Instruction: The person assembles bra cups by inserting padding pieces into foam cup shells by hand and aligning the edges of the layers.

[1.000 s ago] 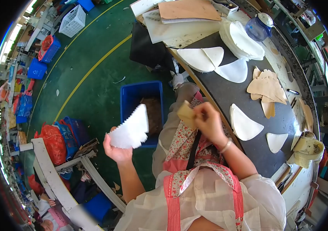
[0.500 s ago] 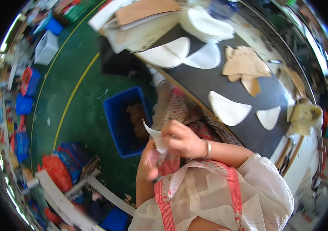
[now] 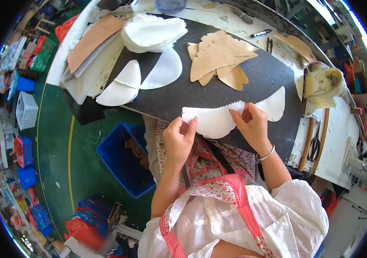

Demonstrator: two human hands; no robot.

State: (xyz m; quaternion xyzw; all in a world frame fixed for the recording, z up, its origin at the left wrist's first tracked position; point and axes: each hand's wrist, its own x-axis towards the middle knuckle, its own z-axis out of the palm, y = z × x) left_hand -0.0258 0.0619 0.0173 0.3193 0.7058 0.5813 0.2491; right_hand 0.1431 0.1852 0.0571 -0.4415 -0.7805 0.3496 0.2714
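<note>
Between my two hands a white curved cut piece (image 3: 213, 121) with a zigzag upper edge is stretched out at the front edge of the dark work surface. My left hand (image 3: 178, 138) pinches its left end between thumb and fingers. The right end is pinched by my right hand (image 3: 254, 124), which wears a bracelet at the wrist. I cannot tell whether the piece is one layer or more. Just right of it lies another white cut piece (image 3: 274, 104). Beyond them sits a pile of tan zigzag-edged pieces (image 3: 220, 58).
On the dark board (image 3: 162, 96) lie two overlapping white pieces (image 3: 121, 86), a bluish-white piece (image 3: 164, 71) and a white stack (image 3: 153, 32). Brown sheets (image 3: 93, 43) are at left, a marker (image 3: 261, 32) at the back, scissors (image 3: 314, 144) at right. A blue bin (image 3: 114, 161) stands on the floor.
My hands have moved from over my lap, beside the bin, to the work surface and spread apart. The larger white piece that lay on the board appears to be between them now. The view has turned.
</note>
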